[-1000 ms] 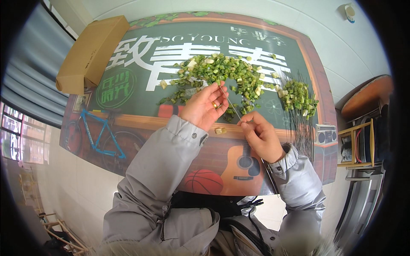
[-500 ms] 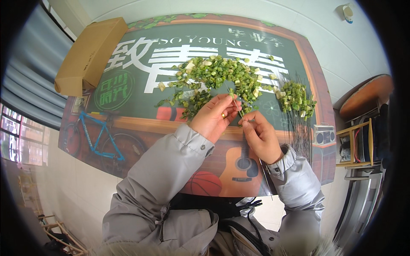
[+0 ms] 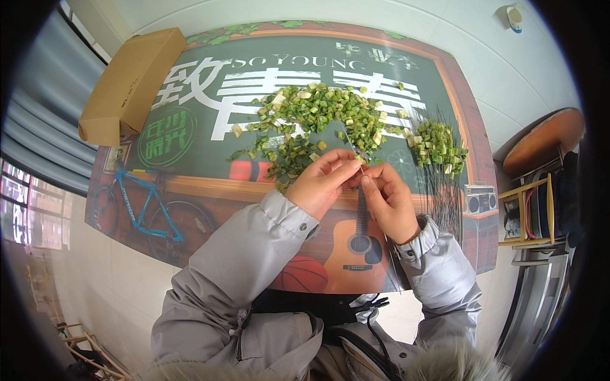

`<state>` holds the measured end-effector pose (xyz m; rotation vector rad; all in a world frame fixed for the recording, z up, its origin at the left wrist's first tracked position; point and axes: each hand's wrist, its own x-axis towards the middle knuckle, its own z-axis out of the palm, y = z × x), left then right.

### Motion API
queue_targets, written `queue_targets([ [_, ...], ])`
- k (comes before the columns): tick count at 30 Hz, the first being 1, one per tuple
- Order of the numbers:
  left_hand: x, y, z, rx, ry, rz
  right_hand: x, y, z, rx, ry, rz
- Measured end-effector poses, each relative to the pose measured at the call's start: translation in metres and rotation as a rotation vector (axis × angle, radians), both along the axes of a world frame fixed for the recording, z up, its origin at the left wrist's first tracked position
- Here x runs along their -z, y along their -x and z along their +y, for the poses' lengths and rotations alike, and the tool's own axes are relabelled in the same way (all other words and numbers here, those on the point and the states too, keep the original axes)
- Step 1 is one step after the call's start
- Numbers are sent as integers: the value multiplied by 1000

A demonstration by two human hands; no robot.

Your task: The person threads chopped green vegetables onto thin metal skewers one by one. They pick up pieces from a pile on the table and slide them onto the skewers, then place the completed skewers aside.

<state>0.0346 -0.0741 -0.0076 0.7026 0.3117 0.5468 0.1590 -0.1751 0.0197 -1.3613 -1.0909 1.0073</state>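
Observation:
My left hand is closed, thumb and fingers pinching a small green piece. Against it, my right hand closes on a thin dark stick, whose tip meets the piece at the left fingertips. Just beyond both hands spreads a loose heap of chopped green and whitish pieces, perhaps foam or vegetable; I cannot tell. To the right lies a bunch of thin dark sticks, with green pieces at their far ends.
A printed tabletop carries everything. An open brown cardboard box rests at its far left corner. Grey curtains hang at the left. Beyond the right edge stand a wooden-framed chair and a round brown board.
My left hand has moved slightly right and nearer to me, bringing its fingertips against the right hand's. The right hand has barely moved.

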Motion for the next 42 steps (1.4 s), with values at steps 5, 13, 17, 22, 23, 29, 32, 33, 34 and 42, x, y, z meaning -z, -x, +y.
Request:
queue_targets([
  [5,2,0,-2,38,-104,58,0,0,1,35,-49,8],
  [13,-4,2,2,-54,-53,6,4,-2,2,-19,6,29],
  [17,-3,1,2,-47,-45,38,5,-2,2,-13,3,14],
  [22,1,1,1,-9,-94,-2,2,-2,2,-14,-6,4],
  [23,2,1,1,1,-111,27,2,-2,2,-11,-9,2],
  [29,5,0,2,44,-158,65,-2,-2,2,-7,-11,3],
  [32,1,0,1,47,-177,82,0,-3,2,14,-10,11],
  [33,-1,0,1,54,-188,98,1,-3,3,47,-18,33],
  [34,-4,1,1,61,-200,114,1,-4,4,79,-27,54],
  [42,-25,9,33,-115,-671,454,2,-21,8,282,-2,230],
])
